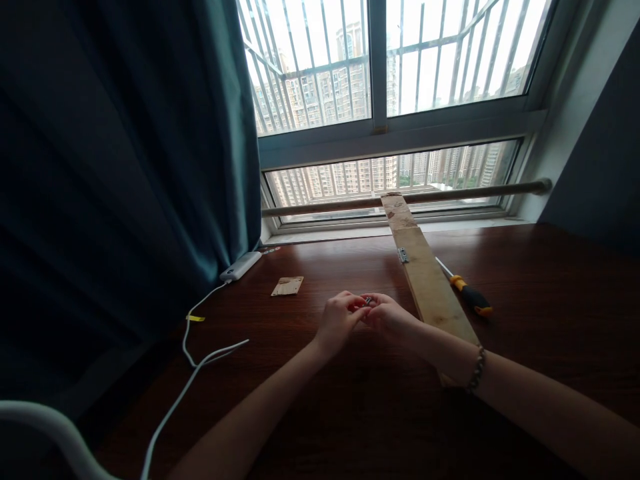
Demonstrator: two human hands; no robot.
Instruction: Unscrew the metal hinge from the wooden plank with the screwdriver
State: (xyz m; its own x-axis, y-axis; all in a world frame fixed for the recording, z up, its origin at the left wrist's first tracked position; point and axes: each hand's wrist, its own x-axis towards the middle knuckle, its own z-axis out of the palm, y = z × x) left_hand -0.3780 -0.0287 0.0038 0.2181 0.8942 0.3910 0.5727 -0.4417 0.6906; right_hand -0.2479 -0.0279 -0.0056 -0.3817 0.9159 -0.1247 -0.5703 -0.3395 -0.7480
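Note:
My left hand (338, 320) and my right hand (389, 316) meet over the dark wooden table (350, 413), fingertips pinched together on a small metal part (368, 301); what it is I cannot tell. Just right of my hands lies a long wooden plank (425, 273) that runs toward the window, with a small metal hinge (403, 255) on its left edge. My right forearm crosses the plank's near end. A screwdriver (465, 288) with a yellow and black handle lies beside the plank on the right.
A small wood scrap (287, 286) lies to the left of my hands. A white power bank (241, 265) with a white cable (200, 360) sits by the dark curtain (125, 167). A window with bars (380, 100) and a rail is behind the table.

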